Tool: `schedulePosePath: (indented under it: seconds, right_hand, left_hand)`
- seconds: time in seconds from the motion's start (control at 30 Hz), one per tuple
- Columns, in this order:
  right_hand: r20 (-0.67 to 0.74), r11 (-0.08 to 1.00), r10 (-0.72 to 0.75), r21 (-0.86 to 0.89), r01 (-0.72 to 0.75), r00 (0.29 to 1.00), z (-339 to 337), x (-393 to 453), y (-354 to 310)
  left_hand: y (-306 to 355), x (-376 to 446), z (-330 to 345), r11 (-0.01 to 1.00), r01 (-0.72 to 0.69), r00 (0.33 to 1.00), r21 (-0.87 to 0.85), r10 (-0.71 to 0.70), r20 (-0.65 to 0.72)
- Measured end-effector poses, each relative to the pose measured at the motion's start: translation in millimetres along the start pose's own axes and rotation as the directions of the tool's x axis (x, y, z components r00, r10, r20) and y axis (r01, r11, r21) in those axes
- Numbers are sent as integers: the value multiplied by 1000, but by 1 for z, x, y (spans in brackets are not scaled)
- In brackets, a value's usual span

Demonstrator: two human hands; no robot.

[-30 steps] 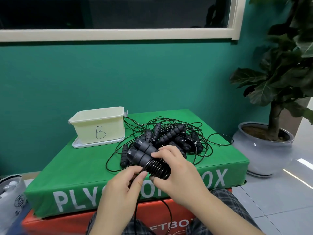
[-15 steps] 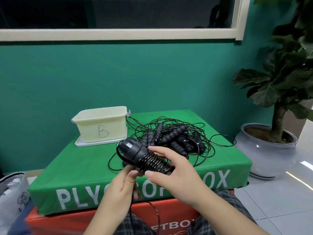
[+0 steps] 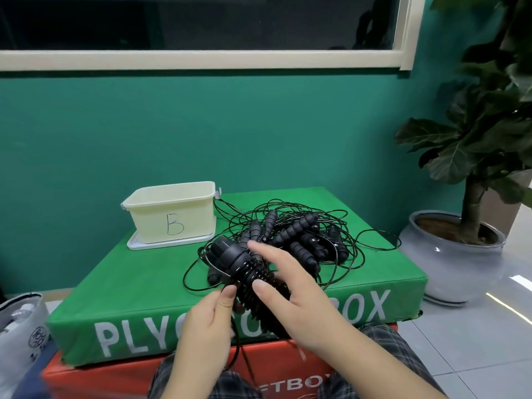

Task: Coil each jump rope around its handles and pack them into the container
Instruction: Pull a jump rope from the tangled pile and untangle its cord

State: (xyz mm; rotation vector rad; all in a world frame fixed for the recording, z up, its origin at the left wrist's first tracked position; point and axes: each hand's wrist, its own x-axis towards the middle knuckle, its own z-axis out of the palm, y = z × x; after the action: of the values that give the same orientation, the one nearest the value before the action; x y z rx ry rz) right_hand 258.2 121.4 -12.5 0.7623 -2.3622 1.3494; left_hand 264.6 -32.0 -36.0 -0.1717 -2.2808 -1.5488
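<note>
The paired handles (image 3: pixel 244 269) are gripped by the right hand (image 3: pixel 293 295); thin springy cord (image 3: pixel 234 352), likely to uncoil, is pinched by the left hand (image 3: pixel 207 321).

My single head view, close above both hands, facing forward and down toward the green box (image 3: pixel 121 295).

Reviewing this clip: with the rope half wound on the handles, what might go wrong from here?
The cord tail hangs loose below the left hand, so the turns on the held handles may slacken if the pinch slips. That tail may also snag on the tangled pile just behind. The right hand grips the coil partly, so the bundle might twist free before it reaches the container.
</note>
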Motion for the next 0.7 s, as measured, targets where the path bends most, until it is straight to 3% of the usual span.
schedulePosePath:
  seconds: [0.1,0.37,0.57,0.7]
  right_hand:
    - [3,985,-62,-161,61,998,3,0,4]
    - [69,910,-46,-410,70,997,2,-2,4]
    - [-123,798,-194,-597,84,973,13,-1,15]
    - [-148,840,-166,-539,61,975,10,1,20]
  left_hand:
    - [-1,1,-3,981,-67,997,184,73,-25]
    - [-6,1,-1,947,-122,990,296,137,-30]
    - [1,-3,4,936,-175,984,306,178,16]
    - [2,-3,5,938,-197,980,285,191,48]
